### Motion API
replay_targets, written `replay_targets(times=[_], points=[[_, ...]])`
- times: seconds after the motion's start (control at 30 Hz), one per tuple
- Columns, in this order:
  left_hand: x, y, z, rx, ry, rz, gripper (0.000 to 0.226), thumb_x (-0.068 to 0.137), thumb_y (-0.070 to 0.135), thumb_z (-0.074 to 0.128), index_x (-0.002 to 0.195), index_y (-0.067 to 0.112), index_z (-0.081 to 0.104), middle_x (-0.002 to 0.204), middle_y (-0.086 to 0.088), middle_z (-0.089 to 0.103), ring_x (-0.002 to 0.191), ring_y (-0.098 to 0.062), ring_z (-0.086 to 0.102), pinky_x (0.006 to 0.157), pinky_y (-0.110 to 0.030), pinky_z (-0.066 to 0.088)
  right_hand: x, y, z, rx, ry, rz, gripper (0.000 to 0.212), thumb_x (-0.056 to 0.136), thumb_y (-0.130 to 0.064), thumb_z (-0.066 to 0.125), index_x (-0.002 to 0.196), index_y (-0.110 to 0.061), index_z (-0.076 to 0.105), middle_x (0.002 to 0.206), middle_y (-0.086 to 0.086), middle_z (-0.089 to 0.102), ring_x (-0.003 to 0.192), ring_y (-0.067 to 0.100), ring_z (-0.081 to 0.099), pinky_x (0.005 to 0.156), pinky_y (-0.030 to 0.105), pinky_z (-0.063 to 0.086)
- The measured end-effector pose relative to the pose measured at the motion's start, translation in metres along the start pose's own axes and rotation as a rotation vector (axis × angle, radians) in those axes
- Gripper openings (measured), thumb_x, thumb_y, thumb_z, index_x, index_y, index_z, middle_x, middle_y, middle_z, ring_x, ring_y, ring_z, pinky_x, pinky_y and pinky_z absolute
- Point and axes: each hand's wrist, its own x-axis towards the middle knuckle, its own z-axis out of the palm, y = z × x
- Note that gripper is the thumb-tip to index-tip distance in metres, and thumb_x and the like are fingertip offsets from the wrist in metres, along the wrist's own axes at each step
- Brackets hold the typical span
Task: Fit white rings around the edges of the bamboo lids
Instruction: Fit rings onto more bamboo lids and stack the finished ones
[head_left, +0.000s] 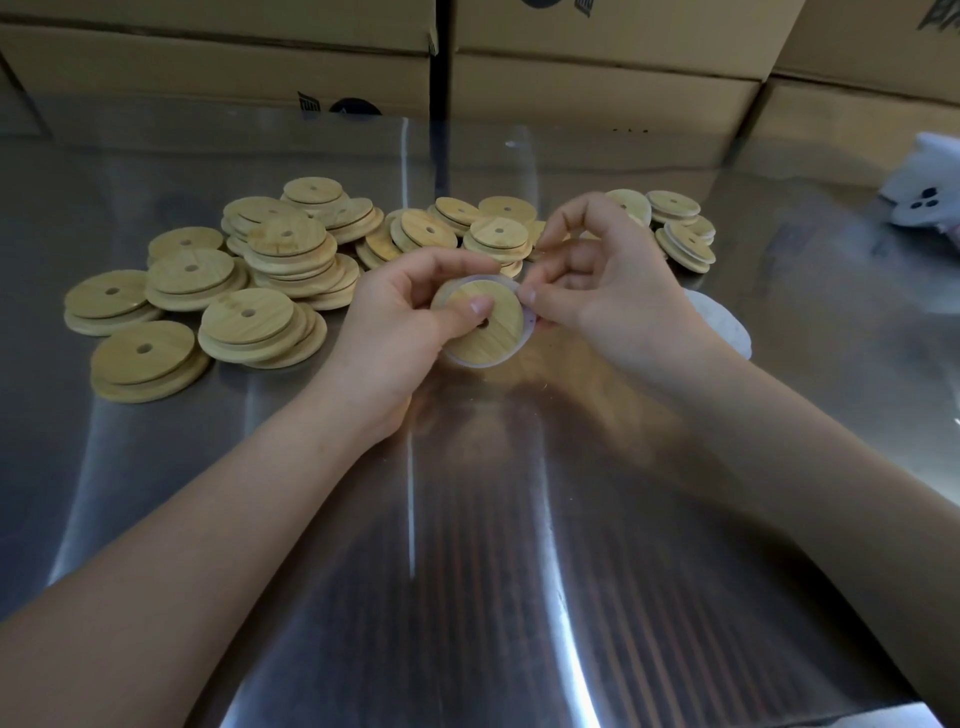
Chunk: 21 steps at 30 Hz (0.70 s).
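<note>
A round bamboo lid (491, 332) with a small centre hole is held above the steel table at the middle of the view. My left hand (400, 322) grips it, thumb pressed on its face near the hole. A thin white ring (470, 362) runs around the lid's lower and right edge. My right hand (608, 291) pinches the ring at the lid's right side, at about thumb height. Behind my hands, several bamboo lids (291, 254) lie in loose stacks across the table.
The shiny steel table (467, 519) reaches to the near edge. Cardboard boxes (597, 88) form a wall at the back. A pale white heap, perhaps rings (724, 325), lies just right of my right wrist. A white object with dark dots (924, 192) sits at far right.
</note>
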Motion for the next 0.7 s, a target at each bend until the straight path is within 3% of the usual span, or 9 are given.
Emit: replay_targets(times=[0.27,0.47,0.7], points=[[0.001,-0.002,-0.003,-0.023,-0.018,-0.013,0.028,0.089,-0.004,0.062,0.1,0.02,0.07,0.095,0.003,0.075,0.095,-0.014,0.069,0.089,-0.04,0.057,-0.001,0.002,0.001,-0.012,0.051,-0.045,0.033,0.08,0.001,0.073,0.087,-0.021,0.05,0.07,0.0,0.07,0.066,0.018,0.066,0.07,0.037,0.06],[0.001,-0.005,-0.002,-0.024,-0.056,-0.02,0.029,0.089,-0.004,0.062,0.1,0.021,0.071,0.092,0.006,0.074,0.089,-0.01,0.068,0.08,-0.032,0.057,-0.003,0.004,0.005,0.005,0.121,-0.07,0.032,0.077,0.0,0.075,0.08,-0.021,0.051,0.074,0.008,0.072,0.067,0.017,0.067,0.07,0.036,0.059],[0.003,-0.004,-0.003,-0.053,0.02,-0.034,0.029,0.09,-0.003,0.061,0.097,0.022,0.072,0.096,0.003,0.075,0.093,-0.013,0.069,0.085,-0.038,0.058,0.001,0.0,-0.005,0.143,-0.001,0.084,0.028,0.078,0.006,0.074,0.087,-0.014,0.057,0.072,0.005,0.074,0.069,0.014,0.07,0.064,0.024,0.056]])
